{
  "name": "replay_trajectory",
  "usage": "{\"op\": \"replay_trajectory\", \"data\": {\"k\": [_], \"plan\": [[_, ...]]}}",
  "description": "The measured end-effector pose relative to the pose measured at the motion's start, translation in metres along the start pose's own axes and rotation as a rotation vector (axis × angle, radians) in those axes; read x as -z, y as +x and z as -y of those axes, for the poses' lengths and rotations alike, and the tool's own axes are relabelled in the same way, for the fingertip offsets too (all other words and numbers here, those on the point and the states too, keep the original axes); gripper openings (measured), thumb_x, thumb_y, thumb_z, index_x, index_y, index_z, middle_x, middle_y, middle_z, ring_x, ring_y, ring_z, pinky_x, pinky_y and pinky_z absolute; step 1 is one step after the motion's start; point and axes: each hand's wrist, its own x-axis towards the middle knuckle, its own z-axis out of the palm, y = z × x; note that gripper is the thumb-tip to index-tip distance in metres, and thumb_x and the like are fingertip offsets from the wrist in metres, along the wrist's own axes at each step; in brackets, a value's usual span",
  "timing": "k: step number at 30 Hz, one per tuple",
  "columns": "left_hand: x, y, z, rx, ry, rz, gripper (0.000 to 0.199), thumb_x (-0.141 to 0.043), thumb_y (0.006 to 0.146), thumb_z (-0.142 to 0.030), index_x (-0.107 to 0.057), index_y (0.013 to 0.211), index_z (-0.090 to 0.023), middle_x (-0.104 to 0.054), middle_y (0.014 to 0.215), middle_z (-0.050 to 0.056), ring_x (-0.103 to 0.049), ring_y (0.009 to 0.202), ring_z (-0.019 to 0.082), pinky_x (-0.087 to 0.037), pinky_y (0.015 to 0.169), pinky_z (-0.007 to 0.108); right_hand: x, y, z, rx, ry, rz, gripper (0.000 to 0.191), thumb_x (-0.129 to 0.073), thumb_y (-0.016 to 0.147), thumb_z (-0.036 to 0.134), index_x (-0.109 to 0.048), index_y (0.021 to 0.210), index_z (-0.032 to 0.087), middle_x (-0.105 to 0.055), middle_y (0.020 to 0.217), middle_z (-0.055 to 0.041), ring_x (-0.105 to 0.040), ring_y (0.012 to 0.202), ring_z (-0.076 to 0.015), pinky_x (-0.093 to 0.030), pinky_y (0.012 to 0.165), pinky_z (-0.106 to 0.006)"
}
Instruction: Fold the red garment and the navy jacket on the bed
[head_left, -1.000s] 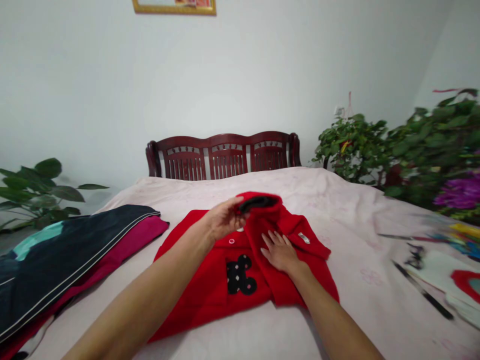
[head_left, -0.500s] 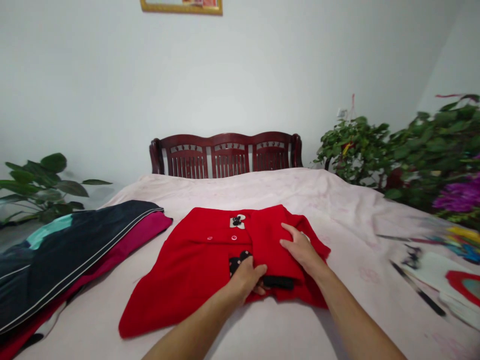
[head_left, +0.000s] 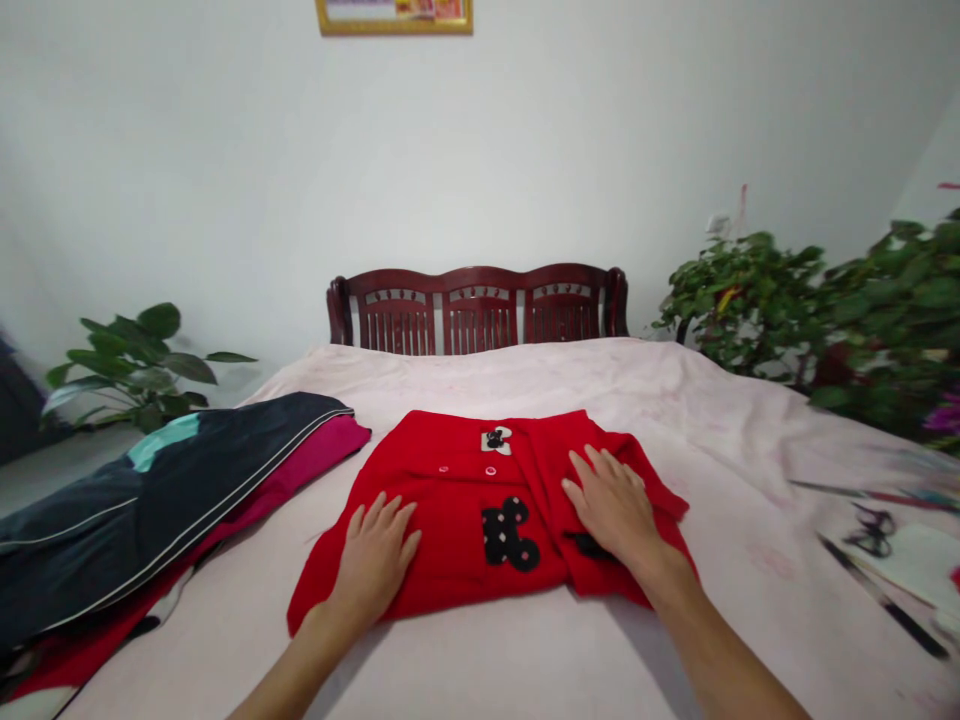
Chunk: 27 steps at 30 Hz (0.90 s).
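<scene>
Red folded jacket, left hand, right hand pressing, black patch (dotted)

Red child's jacket, folded into a rough rectangle, lying flat on a pale pink bedsheet, front upward. Visible: black dotted mouse-head patch, two small pink buttons, and a black-and-white tab near the collar end.
</scene>
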Motion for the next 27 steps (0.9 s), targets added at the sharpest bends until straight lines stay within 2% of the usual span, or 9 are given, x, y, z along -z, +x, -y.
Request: {"op": "replay_trajectory", "data": {"k": [4,7,12,15,17,19,22,24,27], "plan": [[-0.008,-0.009,0.039,0.101,0.148,0.150,0.056,-0.043,0.095,-0.042,-0.047,0.148,-0.024,-0.040,0.157,0.013,-0.029,0.147,0.036,-0.027,0.114,0.057,-0.019,-0.019,0.010,0.058,0.021,0.192,0.050,-0.038,0.098,0.038,-0.053,0.143,0.021,-0.055,0.145,-0.0112,-0.048,0.135,-0.0314,-0.036,0.110,-0.051],[-0.016,-0.011,0.053,0.145,0.072,0.207,0.059,-0.043,0.094,-0.046,-0.042,0.151,-0.027,-0.031,0.162,0.012,-0.023,0.150,0.035,-0.031,0.112,0.057,-0.030,-0.025,0.006,0.071,0.028,0.176,0.049,-0.035,0.098,0.034,-0.056,0.140,0.021,-0.055,0.145,-0.0097,-0.049,0.135,-0.0277,-0.036,0.111,-0.047],[-0.008,0.012,0.067,0.192,-0.102,0.104,0.045,-0.036,0.097,-0.038,-0.067,0.124,-0.018,-0.060,0.137,0.014,-0.053,0.130,0.026,-0.038,0.110,0.040,-0.029,-0.027,0.005,0.052,0.062,0.093,0.051,-0.034,0.099,0.036,-0.057,0.139,0.015,-0.058,0.141,-0.0121,-0.053,0.132,-0.0267,-0.038,0.111,-0.045],[0.000,0.029,0.071,0.283,-0.149,-0.010,0.037,-0.047,0.091,-0.029,-0.067,0.121,-0.017,-0.057,0.137,0.016,-0.053,0.127,0.028,-0.038,0.109,0.042,-0.030,-0.027,0.006,0.049,0.077,0.066,0.050,-0.033,0.099,0.037,-0.059,0.137,0.016,-0.059,0.140,-0.0116,-0.054,0.131,-0.0255,-0.038,0.111,-0.044],[0.002,0.040,0.069,0.307,-0.349,-0.038,0.033,-0.052,0.087,-0.020,-0.069,0.116,-0.018,-0.056,0.139,0.014,-0.047,0.133,0.030,-0.031,0.113,0.043,-0.030,-0.028,0.006,0.047,0.084,0.055,0.050,-0.033,0.099,0.037,-0.059,0.136,0.016,-0.060,0.139,-0.0108,-0.054,0.130,-0.0246,-0.039,0.110,-0.042],[-0.002,0.051,0.063,0.331,-0.591,-0.006,0.028,-0.054,0.085,-0.014,-0.071,0.106,-0.018,-0.060,0.132,0.012,-0.045,0.134,0.028,-0.028,0.115,0.042,-0.031,-0.028,0.005,0.039,0.097,0.052,0.050,-0.032,0.100,0.038,-0.059,0.136,0.016,-0.061,0.139,-0.0104,-0.055,0.130,-0.0245,-0.039,0.110,-0.042],[-0.015,0.072,0.052,0.429,-0.806,0.097,0.020,-0.057,0.083,-0.010,-0.072,0.094,-0.017,-0.069,0.110,0.010,-0.057,0.120,0.027,-0.038,0.108,0.040,-0.030,-0.027,0.004,0.025,0.116,0.066,0.051,-0.031,0.100,0.039,-0.059,0.136,0.015,-0.060,0.139,-0.0099,-0.055,0.129,-0.0248,-0.039,0.110,-0.042],[-0.024,0.087,0.047,0.544,-0.961,0.162,0.015,-0.060,0.084,-0.011,-0.071,0.095,-0.014,-0.070,0.100,0.010,-0.063,0.107,0.027,-0.047,0.098,0.042,-0.029,-0.027,0.005,0.021,0.123,0.071,0.051,-0.031,0.100,0.039,-0.059,0.136,0.015,-0.060,0.140,-0.0095,-0.054,0.129,-0.0245,-0.039,0.110,-0.041],[-0.032,0.109,0.042,0.748,-1.258,0.215,0.028,-0.063,0.091,-0.027,-0.064,0.115,-0.014,-0.066,0.114,0.010,-0.064,0.103,0.024,-0.054,0.090,0.043,-0.027,-0.028,0.006,0.012,0.137,0.070,0.051,-0.032,0.099,0.038,-0.060,0.135,0.015,-0.061,0.139,-0.0100,-0.055,0.129,-0.0248,-0.039,0.110,-0.041]]}}
